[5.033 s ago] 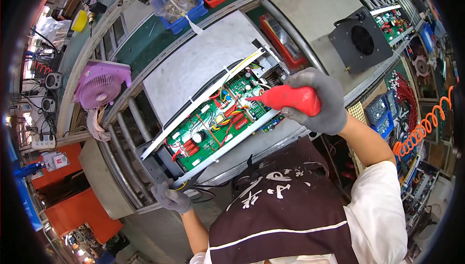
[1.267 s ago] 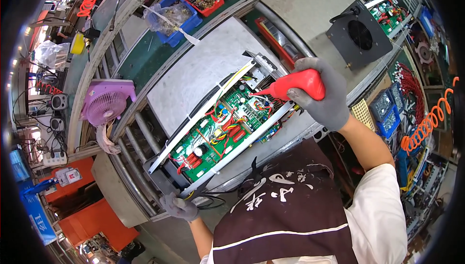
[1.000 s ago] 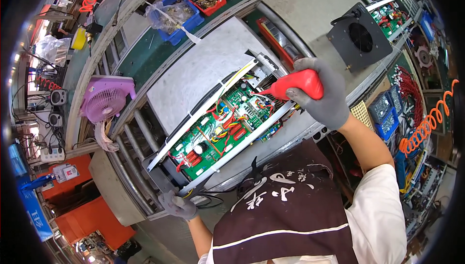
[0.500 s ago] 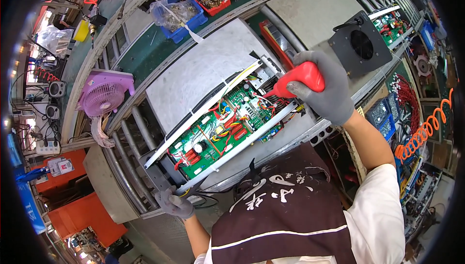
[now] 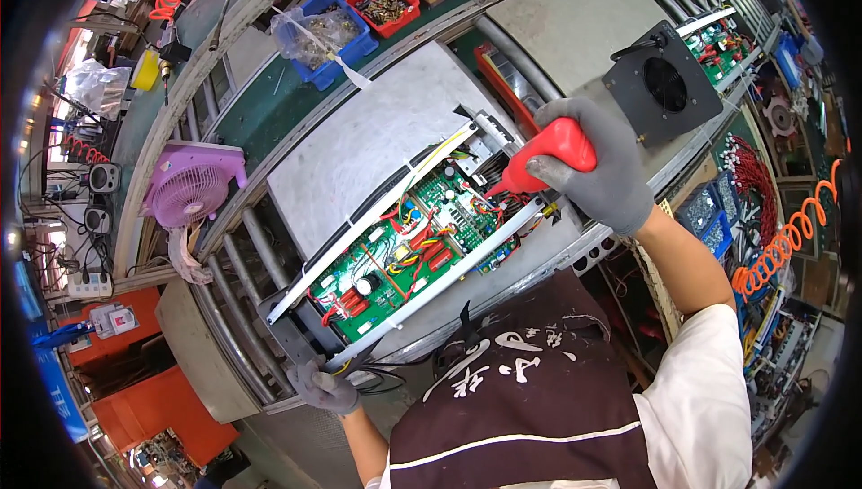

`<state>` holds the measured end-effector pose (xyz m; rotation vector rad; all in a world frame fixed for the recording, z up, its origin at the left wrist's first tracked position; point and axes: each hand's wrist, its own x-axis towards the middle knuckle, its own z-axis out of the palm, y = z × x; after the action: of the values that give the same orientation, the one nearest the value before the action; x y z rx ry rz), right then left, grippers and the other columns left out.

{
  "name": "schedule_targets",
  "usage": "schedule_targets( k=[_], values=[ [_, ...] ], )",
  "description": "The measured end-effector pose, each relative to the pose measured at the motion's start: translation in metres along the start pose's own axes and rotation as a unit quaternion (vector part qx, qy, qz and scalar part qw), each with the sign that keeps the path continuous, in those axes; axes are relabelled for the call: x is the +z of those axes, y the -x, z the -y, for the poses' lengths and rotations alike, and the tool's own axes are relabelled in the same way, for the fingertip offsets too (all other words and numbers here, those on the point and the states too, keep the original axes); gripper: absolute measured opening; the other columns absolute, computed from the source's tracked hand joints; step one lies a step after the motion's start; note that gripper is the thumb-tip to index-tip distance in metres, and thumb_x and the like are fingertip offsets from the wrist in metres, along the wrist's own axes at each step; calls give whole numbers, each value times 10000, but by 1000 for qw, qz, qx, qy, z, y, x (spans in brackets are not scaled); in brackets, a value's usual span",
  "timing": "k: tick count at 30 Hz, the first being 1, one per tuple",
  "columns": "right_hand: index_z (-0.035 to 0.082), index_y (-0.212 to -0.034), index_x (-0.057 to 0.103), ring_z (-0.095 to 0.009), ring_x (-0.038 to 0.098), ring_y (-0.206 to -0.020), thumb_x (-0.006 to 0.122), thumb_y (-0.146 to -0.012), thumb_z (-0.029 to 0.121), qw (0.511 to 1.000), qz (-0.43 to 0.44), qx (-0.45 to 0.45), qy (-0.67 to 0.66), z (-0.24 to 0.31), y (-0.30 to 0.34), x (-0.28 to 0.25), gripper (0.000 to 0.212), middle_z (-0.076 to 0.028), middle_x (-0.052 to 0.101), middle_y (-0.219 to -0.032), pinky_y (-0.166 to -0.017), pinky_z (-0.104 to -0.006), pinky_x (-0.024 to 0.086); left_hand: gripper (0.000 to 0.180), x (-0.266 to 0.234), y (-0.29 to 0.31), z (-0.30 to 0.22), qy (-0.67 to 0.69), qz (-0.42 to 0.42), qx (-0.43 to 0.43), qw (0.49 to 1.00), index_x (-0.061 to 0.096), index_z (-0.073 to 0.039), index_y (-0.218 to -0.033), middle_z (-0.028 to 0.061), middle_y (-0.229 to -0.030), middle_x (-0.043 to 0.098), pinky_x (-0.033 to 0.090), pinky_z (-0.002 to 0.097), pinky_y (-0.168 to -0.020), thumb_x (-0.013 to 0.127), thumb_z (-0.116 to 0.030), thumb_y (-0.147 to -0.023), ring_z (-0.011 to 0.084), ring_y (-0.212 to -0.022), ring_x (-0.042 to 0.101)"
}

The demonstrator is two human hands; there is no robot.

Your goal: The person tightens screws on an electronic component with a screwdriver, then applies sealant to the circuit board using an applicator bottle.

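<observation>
My right hand (image 5: 611, 166), in a grey glove, is closed round a red squeeze bottle (image 5: 549, 155). Its narrow tip points down and left, close to the right end of a green circuit board (image 5: 458, 211); whether it touches cannot be seen. The board carries red, yellow and white wires and lies in an open metal chassis (image 5: 422, 296) with two white side rails. At the near left corner of that chassis, my gloved left hand (image 5: 328, 390) has its fingers bent over the dark end panel (image 5: 301, 334). Black cables (image 5: 388, 379) hang beside it.
Beneath the chassis is a grey board (image 5: 359, 139) on a roller conveyor (image 5: 260, 246). Beyond stand a blue bin (image 5: 350, 53), a red bin (image 5: 409, 17) and a pink fan (image 5: 193, 188). A black fan housing (image 5: 664, 89) is at right, near an orange coiled hose (image 5: 790, 242).
The bottle's tip has moved slightly left and down toward the circuit board, with my right hand tilting it. My left hand stays at the chassis corner.
</observation>
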<state>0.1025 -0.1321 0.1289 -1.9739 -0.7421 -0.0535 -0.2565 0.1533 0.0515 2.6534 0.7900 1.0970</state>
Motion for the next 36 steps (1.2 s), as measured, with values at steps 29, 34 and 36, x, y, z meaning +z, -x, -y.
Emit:
schedule_targets(
  k=[29, 34, 36],
  values=[
    [31, -1090, 597, -155, 627, -845, 768, -774, 169, 999, -6, 38, 12, 7, 5, 4, 385, -107, 666, -926, -782, -304, 516, 404, 1, -5, -2, -8, -1, 12, 1000, 545, -15, -731, 111, -668, 517, 359, 408, -623, 327, -261, -966, 284, -667, 456],
    [17, -1090, 604, -141, 616, -852, 760, -795, 181, 984, -144, 98, -38, 13, 22, 3, 372, -75, 653, -976, -787, -284, 512, 459, 2, -4, 0, 19, -14, 2, 1000, 550, -13, -772, 120, -682, 577, 380, 392, -604, 321, -327, -1016, 283, -674, 478],
    [26, -1104, 597, -133, 618, -834, 741, -824, 225, 979, -180, 86, -40, 7, 31, 4, 372, -71, 640, -989, -735, -273, 517, 441, 0, -4, 2, 27, -12, 12, 999, 553, -14, -780, 119, -692, 584, 383, 390, -603, 338, -319, -1015, 279, -678, 479]
  ],
)
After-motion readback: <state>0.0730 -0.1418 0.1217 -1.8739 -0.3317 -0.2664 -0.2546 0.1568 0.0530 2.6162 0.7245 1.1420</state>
